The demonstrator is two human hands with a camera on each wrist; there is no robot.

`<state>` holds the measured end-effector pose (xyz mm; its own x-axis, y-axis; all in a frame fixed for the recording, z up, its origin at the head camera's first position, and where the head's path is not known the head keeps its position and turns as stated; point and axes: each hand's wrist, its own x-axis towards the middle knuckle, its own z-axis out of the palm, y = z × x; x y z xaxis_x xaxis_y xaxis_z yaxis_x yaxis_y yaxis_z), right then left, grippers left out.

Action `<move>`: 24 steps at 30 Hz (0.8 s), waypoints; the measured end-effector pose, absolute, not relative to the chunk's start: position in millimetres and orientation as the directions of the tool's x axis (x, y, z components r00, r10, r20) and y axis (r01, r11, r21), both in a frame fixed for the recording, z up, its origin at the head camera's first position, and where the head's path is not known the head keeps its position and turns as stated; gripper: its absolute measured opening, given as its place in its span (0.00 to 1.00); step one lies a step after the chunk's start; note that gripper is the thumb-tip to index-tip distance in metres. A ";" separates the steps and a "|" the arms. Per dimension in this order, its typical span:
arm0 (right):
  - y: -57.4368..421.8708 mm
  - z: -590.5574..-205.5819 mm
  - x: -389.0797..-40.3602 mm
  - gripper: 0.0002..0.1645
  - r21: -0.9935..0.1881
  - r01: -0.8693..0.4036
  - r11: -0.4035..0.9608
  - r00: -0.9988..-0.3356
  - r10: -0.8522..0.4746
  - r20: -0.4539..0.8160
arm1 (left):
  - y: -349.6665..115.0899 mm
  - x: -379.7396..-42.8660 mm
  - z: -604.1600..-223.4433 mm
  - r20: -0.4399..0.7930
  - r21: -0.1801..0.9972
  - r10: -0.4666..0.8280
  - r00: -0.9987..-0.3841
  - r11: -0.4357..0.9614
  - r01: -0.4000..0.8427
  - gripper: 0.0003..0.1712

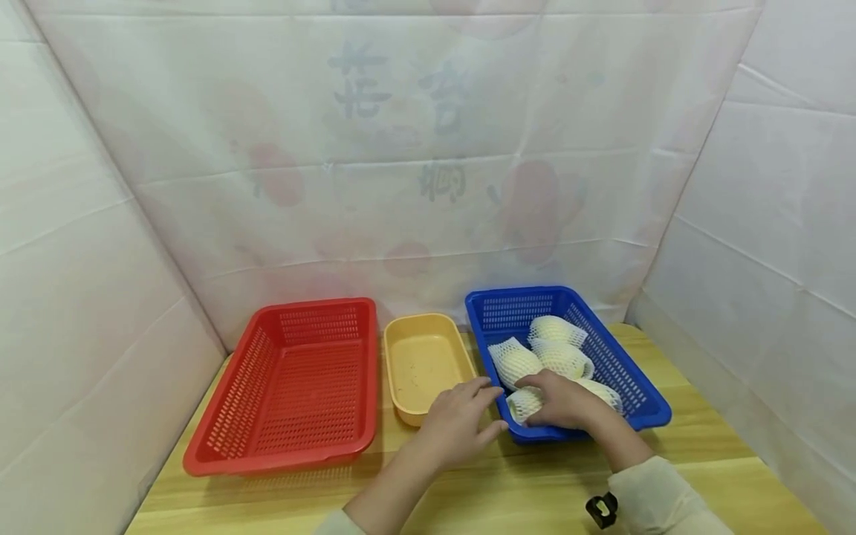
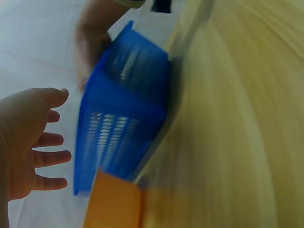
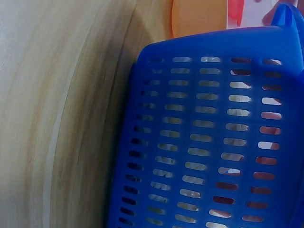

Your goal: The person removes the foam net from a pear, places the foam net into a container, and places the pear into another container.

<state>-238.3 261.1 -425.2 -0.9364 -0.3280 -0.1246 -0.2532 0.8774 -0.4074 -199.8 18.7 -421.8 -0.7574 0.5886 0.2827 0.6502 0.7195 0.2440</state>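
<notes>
In the head view, my right hand (image 1: 565, 401) reaches into the blue basket (image 1: 618, 364), its thumb and fingers round a pale yellow fruit in a white foam net (image 1: 524, 405) near the basket's front left corner. Several more net-wrapped fruits (image 1: 556, 331) lie behind and beside it. My left hand (image 1: 458, 423) hovers by the basket's left rim with fingers spread and nothing held. The left wrist view shows this hand (image 2: 23, 147) with its fingers apart, facing the basket's outer wall (image 2: 121, 99). Through the slots of the basket wall (image 3: 190, 128), the right wrist view gives only glimpses of the contents.
A yellow tub (image 1: 428, 364) stands between the blue basket and a red basket (image 1: 310, 394) on the left. All three are on a wooden table (image 1: 528, 490). White printed cloth (image 1: 401, 223) hangs behind and on both sides. A black strap piece (image 1: 602, 510) shows near the right sleeve.
</notes>
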 end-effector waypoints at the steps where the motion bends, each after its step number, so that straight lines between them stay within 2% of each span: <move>1: 260.6 -425.3 -238.8 0.37 -0.408 -0.252 0.878 -0.935 -0.329 -0.130 | 21.8 -199.3 -424.6 0.273 0.237 0.596 -0.755 0.719 0.653 0.28; 6: 259.5 -425.2 -241.5 0.35 -0.422 -0.257 0.869 -0.930 -0.342 -0.137 | 30.3 -197.5 -433.5 0.239 0.193 0.617 -0.749 0.726 0.660 0.26; 10: 261.3 -426.5 -242.4 0.34 -0.422 -0.256 0.870 -0.929 -0.343 -0.143 | 33.0 -198.5 -435.8 0.261 0.166 0.621 -0.739 0.725 0.668 0.25; 18: 264.9 -430.7 -246.2 0.34 -0.422 -0.300 0.855 -0.915 -0.383 -0.125 | 32.8 -197.0 -440.4 0.278 0.178 0.611 -0.741 0.726 0.665 0.26; 24: 267.3 -426.9 -252.1 0.39 -0.425 -0.281 0.861 -0.869 -0.415 -0.268 | 34.4 -197.0 -445.3 0.299 0.169 0.612 -0.732 0.721 0.672 0.26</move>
